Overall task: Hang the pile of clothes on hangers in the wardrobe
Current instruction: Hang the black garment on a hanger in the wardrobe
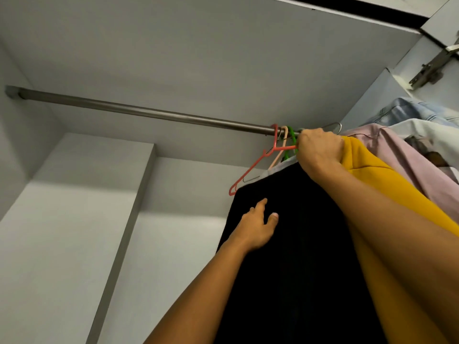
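High up in the wardrobe (173, 58), at the right end of the grey rail (149, 114), hangs the black garment (285, 244). It is long and dark, and it is right next to a yellow one (372, 175) and a pink one (402, 155). The right hand (318, 150) is up by the rail, with its fingers curled tight into a fist round the tops of the hangers (275, 142). Which hanger it holds cannot be told. The left hand (258, 227) is lower down, with its fingers straight and a little spread, touching the front of the black cloth with the thumb out to the side. The black garment looks soft and floppy. It is probably not heavy, but it is long, so it may swing or slip off its hanger. Soft cloth gives no firm hold, so the best place to take it is probably the stiff hanger top near the hook, with a flat hand steadying the cloth below. The hangers look thin and light, and they sit so close together that they may tangle.
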A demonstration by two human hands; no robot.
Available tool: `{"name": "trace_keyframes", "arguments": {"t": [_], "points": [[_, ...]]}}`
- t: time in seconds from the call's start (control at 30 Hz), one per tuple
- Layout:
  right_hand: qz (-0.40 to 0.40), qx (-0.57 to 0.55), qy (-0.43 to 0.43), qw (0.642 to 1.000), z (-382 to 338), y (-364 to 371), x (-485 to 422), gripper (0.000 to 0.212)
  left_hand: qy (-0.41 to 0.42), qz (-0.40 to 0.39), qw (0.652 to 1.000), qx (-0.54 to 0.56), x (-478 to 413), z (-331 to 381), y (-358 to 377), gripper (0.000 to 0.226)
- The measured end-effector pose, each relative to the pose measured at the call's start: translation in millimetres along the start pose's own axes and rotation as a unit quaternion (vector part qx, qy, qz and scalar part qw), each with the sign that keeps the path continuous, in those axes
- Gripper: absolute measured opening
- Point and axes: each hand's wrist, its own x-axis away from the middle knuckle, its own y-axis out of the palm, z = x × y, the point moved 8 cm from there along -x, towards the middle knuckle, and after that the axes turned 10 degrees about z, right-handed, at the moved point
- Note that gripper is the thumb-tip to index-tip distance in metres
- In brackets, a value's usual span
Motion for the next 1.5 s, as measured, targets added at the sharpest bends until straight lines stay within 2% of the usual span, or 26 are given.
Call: {"name": "trace_keyframes", "arguments": {"t": [0.23, 0.3, 0.4, 0.47, 0.67, 0.83, 0.93, 1.13, 1.27, 1.37, 1.5], "points": [[-0.014, 0.076, -0.111, 0.991, -25.9, -1.5, 24.5, 0.029, 0.004, -0.014, 1.0, 0.009, 24.0, -20.9, 8.1, 0.061], [-0.021, 0.097, -0.143, 0.985, -30.0, 2.2, 43.0, 0.039, 0.004, -0.001, 1.0, -0.003, 34.2, -19.7, 2.5, 0.062], [-0.056, 0.055, -0.188, 0.979, -39.3, 6.0, 87.4, 0.057, 0.005, 0.022, 1.0, -0.02, 56.2, -20.6, -7.0, 0.062], [-0.096, 0.024, -0.215, 0.971, -48.5, 2.6, 128.0, 0.059, 0.005, 0.019, 1.0, -0.016, 76.6, -22.5, -6.8, 0.062], [-0.2, -0.044, -0.202, 0.958, -50.5, -19.6, 253.2, 0.056, 0.008, -0.054, 0.998, 0.007, 172.7, -42.2, 6.9, 0.068], [-0.228, -0.082, -0.2, 0.949, -35.7, -64.9, 338.9, 0.054, -0.049, -0.11, 0.992, -0.025, 278.2, -36.6, -3.7, 0.07], [-0.31, -0.096, -0.217, 0.92, -22.0, -93.5, 378.9, 0.061, -0.095, -0.121, 0.987, -0.042, 332.6, -13.0, -20.1, 0.072], [-0.401, -0.115, -0.231, 0.879, 21.1, -162.8, 411.5, 0.065, -0.147, -0.098, 0.981, -0.073, 414.1, 76.0, -59.4, 0.069], [-0.434, -0.188, -0.206, 0.857, 49.0, -233.4, 411.4, 0.069, -0.182, -0.098, 0.976, -0.072, 449.3, 144.7, -85.8, 0.058], [-0.439, -0.209, -0.193, 0.852, 64.4, -292.7, 407.1, 0.062, -0.201, -0.118, 0.969, -0.086, 478.3, 187.1, -113.3, 0.054], [-0.456, -0.242, -0.179, 0.837, 84.4, -378.8, 408.0, 0.052, -0.243, -0.125, 0.961, -0.047, 521.8, 236.1, -156.4, 0.029]]}}
